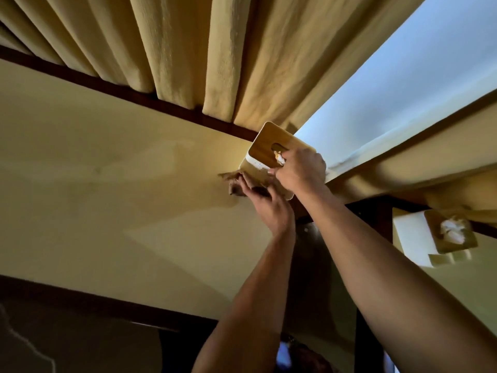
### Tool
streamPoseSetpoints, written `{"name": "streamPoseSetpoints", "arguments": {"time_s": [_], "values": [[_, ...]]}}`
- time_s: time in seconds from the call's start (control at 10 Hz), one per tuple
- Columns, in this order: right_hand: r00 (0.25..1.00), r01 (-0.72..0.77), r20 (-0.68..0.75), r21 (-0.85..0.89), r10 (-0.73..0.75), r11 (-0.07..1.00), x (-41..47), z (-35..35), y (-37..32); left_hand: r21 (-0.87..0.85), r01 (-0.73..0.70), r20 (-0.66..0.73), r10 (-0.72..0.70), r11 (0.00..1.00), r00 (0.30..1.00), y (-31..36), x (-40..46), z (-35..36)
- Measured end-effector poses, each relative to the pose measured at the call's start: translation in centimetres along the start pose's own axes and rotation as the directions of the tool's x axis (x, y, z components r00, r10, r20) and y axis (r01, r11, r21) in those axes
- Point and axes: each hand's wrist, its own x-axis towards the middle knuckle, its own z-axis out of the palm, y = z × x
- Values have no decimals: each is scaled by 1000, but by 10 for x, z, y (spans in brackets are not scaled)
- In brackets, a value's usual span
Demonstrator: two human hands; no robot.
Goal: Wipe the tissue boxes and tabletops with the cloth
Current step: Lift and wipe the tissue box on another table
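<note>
right grip (301,170) curled on tilted white tissue box with wooden lid (269,152); left (265,200) flat, pressing brown cloth (236,184) to cream bench (107,184); box may slip, tissues spill.

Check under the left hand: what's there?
A brown cloth, pressed by the left hand against the tissue box side, which the right hand holds. The cloth's middle is covered.

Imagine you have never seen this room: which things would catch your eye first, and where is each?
First, the tissue box with a wooden lid, tilted at the table's far edge, gripped by the right hand while the left hand presses a brown cloth against its side. Behind hang heavy yellow curtains. A second tissue box stands far right on another table.
</note>
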Motion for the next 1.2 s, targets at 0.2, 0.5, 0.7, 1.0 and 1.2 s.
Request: {"name": "streamPoseSetpoints", "arguments": {"time_s": [0.2,0.5,0.7,1.0,1.2], "values": [[999,39,21,-41,-38,998,4,-6,5,57,79,-168,-68,995,983,29,17,-28],[987,52,147,112,-68,992,4,-27,7,43,275,93,-277,961,956,89,3,-14],[982,-23,190,217,-20,976,3,-26,12,0,412,120,-409,911,905,111,16,17],[983,-15,180,245,-30,969,5,-27,18,94,462,121,-470,882,874,131,25,25],[985,-33,170,351,-30,936,7,-23,24,49,463,173,-465,885,869,114,47,35]]}}
